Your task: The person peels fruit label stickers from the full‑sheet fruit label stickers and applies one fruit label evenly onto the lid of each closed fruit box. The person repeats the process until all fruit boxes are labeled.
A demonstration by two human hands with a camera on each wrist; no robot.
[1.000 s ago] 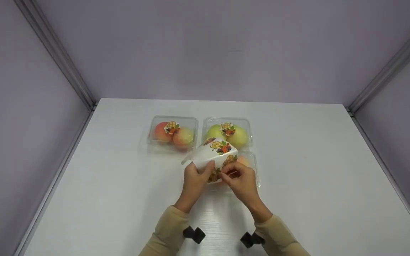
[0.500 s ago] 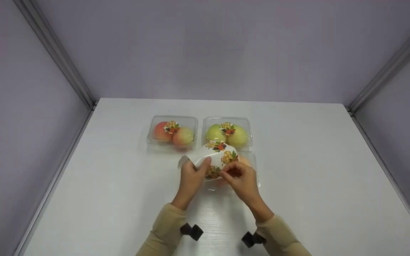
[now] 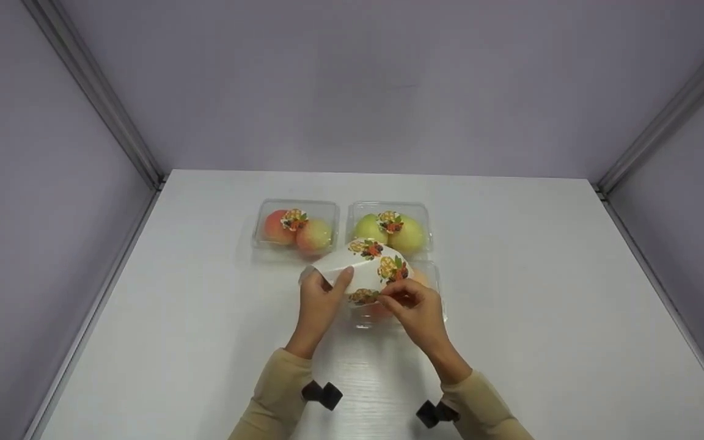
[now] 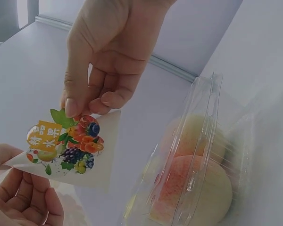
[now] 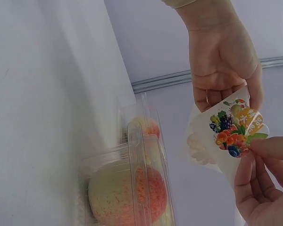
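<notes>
My left hand (image 3: pixel 327 286) grips a white sticker sheet (image 3: pixel 361 264) that carries several fruit stickers and curls over a clear plastic box (image 3: pixel 431 287) with peaches in it. My right hand (image 3: pixel 392 299) pinches the edge of one fruit sticker (image 3: pixel 364 297) at the sheet's near end. In the left wrist view the right hand (image 4: pixel 104 61) reaches down from the top and pinches the sticker (image 4: pixel 66 146), while left fingers (image 4: pixel 23 200) hold the sheet from below. In the right wrist view the left hand (image 5: pixel 221 66) backs the sheet, and the sticker (image 5: pixel 236 127) sits beside the box (image 5: pixel 132 188).
Two more clear boxes stand side by side at the back of the white table (image 3: pixel 541 275). One box (image 3: pixel 296 227) has reddish peaches, the other (image 3: pixel 390 227) yellow-green fruit, and each bears a fruit sticker on its lid. Grey walls enclose the table on three sides.
My left hand has drifted a little left and the sheet has bent further over into an arch. The right hand stays pinched at the sheet's near end.
</notes>
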